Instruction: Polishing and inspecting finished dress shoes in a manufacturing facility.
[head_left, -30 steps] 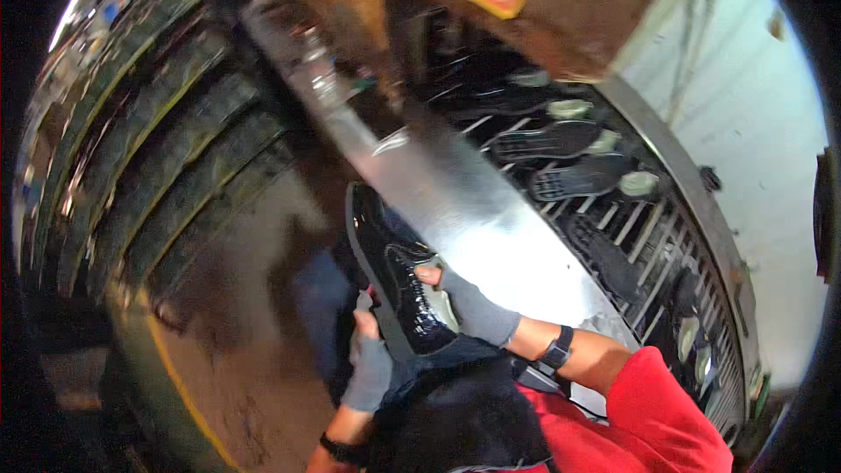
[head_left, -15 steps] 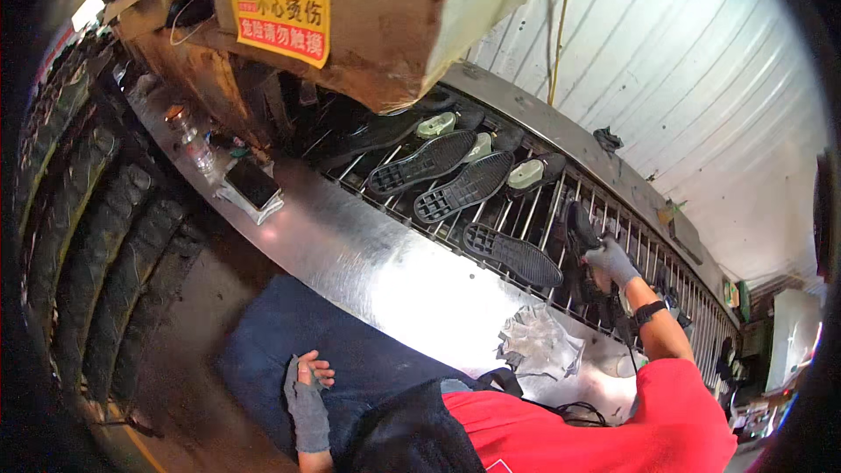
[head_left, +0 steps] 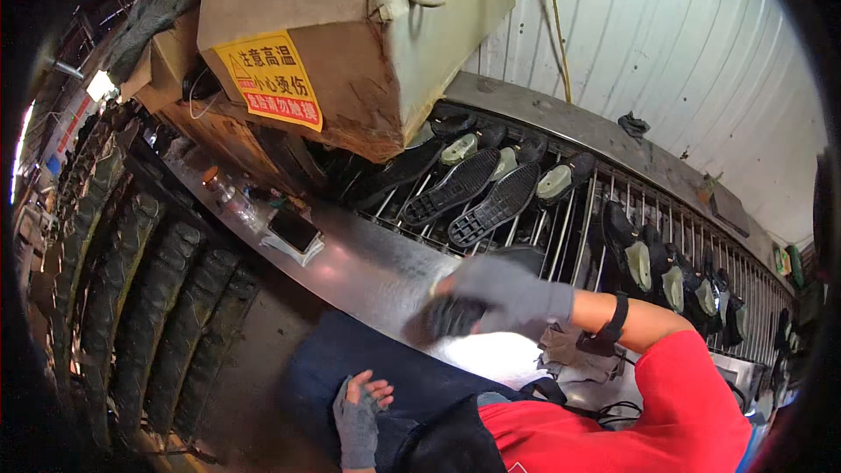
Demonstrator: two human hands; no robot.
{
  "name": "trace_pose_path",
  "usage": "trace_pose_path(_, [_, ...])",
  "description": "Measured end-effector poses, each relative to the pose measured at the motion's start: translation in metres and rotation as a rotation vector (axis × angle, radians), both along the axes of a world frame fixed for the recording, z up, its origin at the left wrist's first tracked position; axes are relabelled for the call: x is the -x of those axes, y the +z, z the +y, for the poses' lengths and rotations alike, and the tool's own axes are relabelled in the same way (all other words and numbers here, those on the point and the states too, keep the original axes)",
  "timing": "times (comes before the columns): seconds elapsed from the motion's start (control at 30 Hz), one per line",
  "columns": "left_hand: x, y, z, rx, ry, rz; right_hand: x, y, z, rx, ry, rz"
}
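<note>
My right hand (head_left: 517, 291), in a grey fingerless-looking glove, is over the metal ledge (head_left: 377, 250). Its fingers are closed round a black shoe part (head_left: 448, 317), smeared by motion; whether it is a sole or an upper I cannot tell. Behind the glove, a black sole (head_left: 526, 257) lies partly hidden on the rollers. Two more black soles, one (head_left: 451, 186) beside the other (head_left: 495, 203), rest tread up on the rack. My left hand (head_left: 359, 416), in a grey glove with bare fingertips, hangs before the dark apron with loosely bent, parted fingers and nothing in it.
A roller conveyor (head_left: 569, 241) runs along the ledge, carrying several black shoe uppers (head_left: 638, 263) with pale undersides. A rusty metal hood (head_left: 350, 61) with a warning label covers its left end. A phone (head_left: 293, 229) and a plastic bottle (head_left: 232, 201) sit at left, near racks (head_left: 114, 280).
My right hand has swung left and nearer, from the rollers to above the ledge, with the black shoe part in it. My left hand stays parted-fingered; the whole view has shifted.
</note>
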State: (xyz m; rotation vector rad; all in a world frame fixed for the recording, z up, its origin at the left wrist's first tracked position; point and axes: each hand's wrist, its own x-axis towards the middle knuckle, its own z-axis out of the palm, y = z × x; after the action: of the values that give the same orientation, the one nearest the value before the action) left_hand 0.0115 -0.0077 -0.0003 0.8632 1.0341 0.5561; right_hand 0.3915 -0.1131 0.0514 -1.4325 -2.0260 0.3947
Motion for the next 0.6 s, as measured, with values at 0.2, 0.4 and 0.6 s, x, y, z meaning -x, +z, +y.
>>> trace_pose_path(0.2, [-0.005,0.011,-0.006,0.074,0.211,-0.185,-0.036,-0.002,0.038,-0.145,-0.191,-0.334])
trace_pose_path(0.4, [0.017,-0.039,-0.031,0.007,0.090,0.018,-0.150,-0.046,-0.007,0.415,-0.407,-0.882])
trace_pose_path(0.6, [0.028,-0.058,-0.039,-0.043,0.208,0.006,-0.097,-0.085,-0.075,0.039,-0.320,-0.761])
